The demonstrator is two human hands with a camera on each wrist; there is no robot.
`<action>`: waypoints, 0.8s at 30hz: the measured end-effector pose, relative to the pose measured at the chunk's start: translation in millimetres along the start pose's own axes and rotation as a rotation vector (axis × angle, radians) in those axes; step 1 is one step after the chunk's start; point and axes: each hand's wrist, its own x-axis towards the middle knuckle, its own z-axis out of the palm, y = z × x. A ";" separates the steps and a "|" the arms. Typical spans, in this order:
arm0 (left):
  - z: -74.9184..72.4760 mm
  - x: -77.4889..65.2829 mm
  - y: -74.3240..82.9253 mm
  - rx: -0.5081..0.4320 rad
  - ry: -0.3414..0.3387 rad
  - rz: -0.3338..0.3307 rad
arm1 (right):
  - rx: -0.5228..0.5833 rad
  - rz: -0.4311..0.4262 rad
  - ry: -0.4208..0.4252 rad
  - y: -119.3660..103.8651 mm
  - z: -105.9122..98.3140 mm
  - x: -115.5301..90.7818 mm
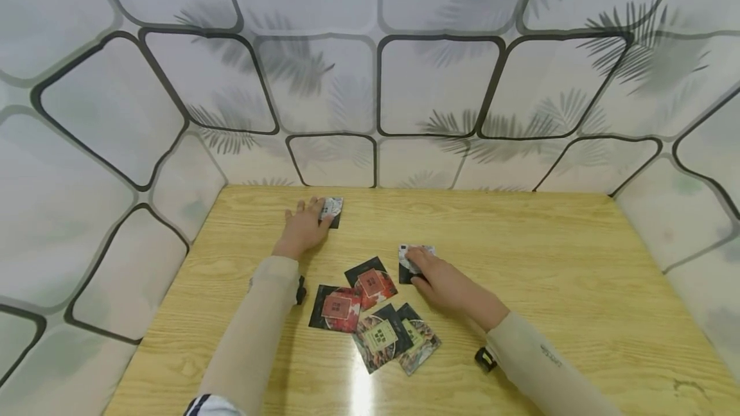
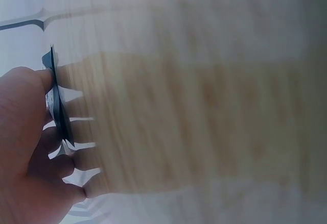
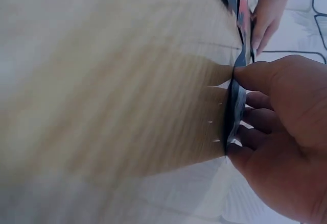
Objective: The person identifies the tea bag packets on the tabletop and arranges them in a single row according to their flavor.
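At the back left of the table, my left hand rests with spread fingers on a black-and-white square packet. In the left wrist view that packet appears edge-on, close to the thumb and fingertips. My right hand holds another black-and-white packet near the middle of the table, fingers over its top and thumb at its near edge. Its thin, slightly bent edge shows in the right wrist view. Beside the right hand lie two red-and-black packets and two with yellow-green labels, their edges overlapping.
The glossy wood-grain table meets patterned fabric walls at the back and both sides. Dark wrist devices sit at the sleeve cuffs. A bright reflection lies on the near part of the table.
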 end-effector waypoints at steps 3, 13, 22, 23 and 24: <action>1.2 0.8 -1.3 -0.004 -0.003 -0.004 | 0.001 0.012 -0.008 0.0 -0.8 14.6; 0.8 1.8 -0.1 -0.009 -0.007 -0.008 | 0.026 0.016 -0.017 -0.5 0.5 52.9; -0.9 0.1 0.7 -0.003 -0.008 -0.015 | 0.042 0.056 -0.052 -4.4 1.2 84.8; -0.7 0.1 0.5 -0.002 -0.009 -0.016 | 0.048 0.062 -0.056 -5.1 1.3 88.1; -0.5 0.1 0.3 -0.001 -0.011 -0.015 | 0.052 0.064 -0.057 -5.6 1.5 91.3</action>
